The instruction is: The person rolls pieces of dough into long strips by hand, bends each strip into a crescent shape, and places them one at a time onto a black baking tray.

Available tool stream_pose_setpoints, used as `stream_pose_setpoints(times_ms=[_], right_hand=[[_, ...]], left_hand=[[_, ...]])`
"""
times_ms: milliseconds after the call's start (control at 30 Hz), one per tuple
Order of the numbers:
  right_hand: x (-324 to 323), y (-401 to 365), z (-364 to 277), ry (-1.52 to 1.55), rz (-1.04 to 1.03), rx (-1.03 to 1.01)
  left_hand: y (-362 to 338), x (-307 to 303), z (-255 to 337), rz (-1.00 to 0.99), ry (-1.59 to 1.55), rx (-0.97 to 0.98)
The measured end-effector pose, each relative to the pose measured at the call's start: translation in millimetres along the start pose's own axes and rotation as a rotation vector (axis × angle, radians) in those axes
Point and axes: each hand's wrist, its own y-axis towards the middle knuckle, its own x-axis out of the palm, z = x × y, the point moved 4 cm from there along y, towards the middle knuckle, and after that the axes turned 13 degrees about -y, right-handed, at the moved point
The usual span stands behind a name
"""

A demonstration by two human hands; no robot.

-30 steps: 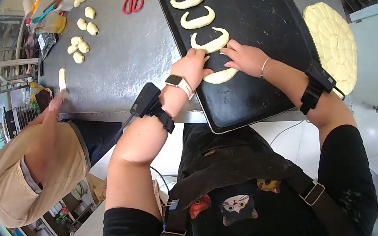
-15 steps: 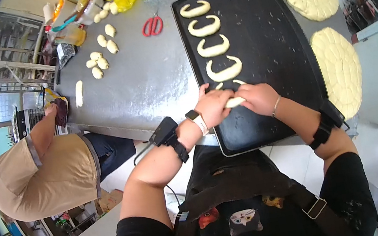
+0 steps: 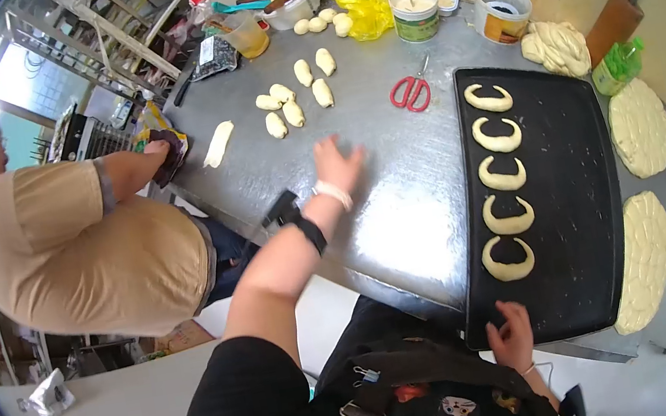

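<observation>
My left hand (image 3: 339,165) reaches over the metal table, fingers spread and slightly blurred, holding nothing. Closest to it are several small rolled dough pieces (image 3: 293,113) lying in a loose group. At the near edge of the black baking tray (image 3: 579,281) is my right hand (image 3: 512,338), its fingers loosely bent and apart with nothing in them. Several crescent-shaped dough pieces (image 3: 508,214) lie in a column along the tray's left side. The nearest crescent (image 3: 509,268) sits a little beyond my right hand.
Red-handled scissors (image 3: 411,94) lie left of the tray. A flat dough strip (image 3: 218,144) rests farther left, near a person in a tan shirt (image 3: 93,248). Large scored dough rounds (image 3: 639,128) stand right of the tray. Tubs (image 3: 416,13) and a yellow bag (image 3: 365,13) line the back.
Both hands have let go of the dough crescent, which now lies on the tray below the others. My left hand has moved left over the table; my right has drawn back. The view has turned left.
</observation>
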Motion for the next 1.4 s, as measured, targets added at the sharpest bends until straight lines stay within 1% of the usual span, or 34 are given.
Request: stream_pose_setpoints(times_ms=[67, 133, 167, 267, 300, 367, 400, 433, 467, 500, 533, 567, 633, 667, 700, 733, 800, 900, 933, 967, 1000, 1033, 1067, 1133, 1167, 1233, 1267, 1300, 1333, 1367, 1400], right_hand=[[35, -13, -9, 0.098, -0.055, 0.113], [62, -10, -40, 0.147, -0.010, 0.162], [75, -3, -54, 0.159, -0.010, 0.182], [94, 17, -99, 0.172, -0.049, 0.235], [98, 30, -112, 0.186, -0.059, 0.251], [96, 62, -134, 0.104, -0.010, 0.185], [96, 74, -145, 0.065, 0.005, 0.163], [97, 85, -152, 0.052, -0.006, 0.155], [100, 98, -157, 0.034, -0.016, 0.139], [104, 115, -161, 0.018, -0.026, 0.112], [113, 132, -164, -0.119, -0.005, 0.046], [126, 147, -164, -0.254, 0.013, -0.017], [148, 179, -163, -0.293, 0.076, -0.106], [162, 196, -156, -0.289, 0.099, -0.184], [176, 206, -148, -0.278, 0.129, -0.259], [190, 214, -133, -0.217, 0.004, -0.263], [200, 237, -112, -0.077, -0.190, -0.302], [168, 213, -131, -0.095, -0.391, -0.223], [174, 196, -129, -0.178, -0.221, -0.262], [184, 174, -125, -0.272, -0.047, -0.291], [187, 160, -126, -0.382, 0.142, -0.324], [192, 152, -132, -0.385, 0.102, -0.165], [200, 142, -140, -0.495, -0.069, -0.180], [214, 160, -141, -0.380, -0.234, -0.085], [222, 185, -135, -0.434, -0.181, -0.040], [223, 262, -122, -0.576, -0.038, 0.068], [212, 300, -121, -0.582, 0.043, 0.214], [199, 338, -125, -0.575, 0.163, 0.265], [196, 375, -123, -0.667, 0.276, 0.126], [199, 392, -124, -0.754, 0.404, -0.020], [211, 380, -123, -0.747, 0.305, -0.143]], left_hand=[[83, -1, -34, 0.070, 0.031, -0.233], [141, 12, -45, -0.010, 0.112, -0.402], [156, 19, -43, -0.023, 0.121, -0.341], [176, 44, -64, -0.059, -0.002, -0.307], [169, 45, -63, 0.070, -0.137, -0.158], [137, 10, -18, -0.154, -0.385, -0.205], [112, -3, -6, -0.220, -0.455, -0.074], [79, -15, 0, -0.182, -0.422, 0.280], [51, -32, 18, -0.366, -0.458, 0.492], [18, -14, -4, -0.641, -0.489, 0.498], [-20, 2, -33, -0.934, -0.257, 0.514], [-50, -20, -27, -0.799, -0.101, 0.609], [-54, -37, -17, -0.776, -0.227, 0.480], [-58, -38, -17, -0.768, -0.287, 0.407], [-58, -34, -21, -0.844, -0.394, 0.364], [-54, -30, -19, -0.845, -0.302, 0.336], [-33, -42, -10, -0.899, -0.337, 0.275], [-50, -60, -20, -0.813, -0.394, 0.608], [-67, -63, -17, -0.931, -0.291, 0.576], [-96, -60, -32, -0.819, 0.001, 0.558], [-110, -62, -21, -0.653, 0.080, 0.512], [-122, -62, -12, -0.752, -0.001, 0.452], [-134, -63, -3, -0.846, -0.080, 0.381], [-136, -37, -13, -0.883, -0.021, 0.257], [-118, -20, -21, -0.810, 0.139, 0.213], [-44, 24, -13, -0.617, 0.307, 0.233], [-4, 43, -13, -0.512, 0.326, 0.284], [35, 63, -21, -0.373, 0.287, 0.238], [70, 80, -20, -0.288, 0.257, 0.264], [90, 85, -19, -0.191, 0.223, 0.300], [77, 82, -26, -0.334, 0.241, 0.389]])
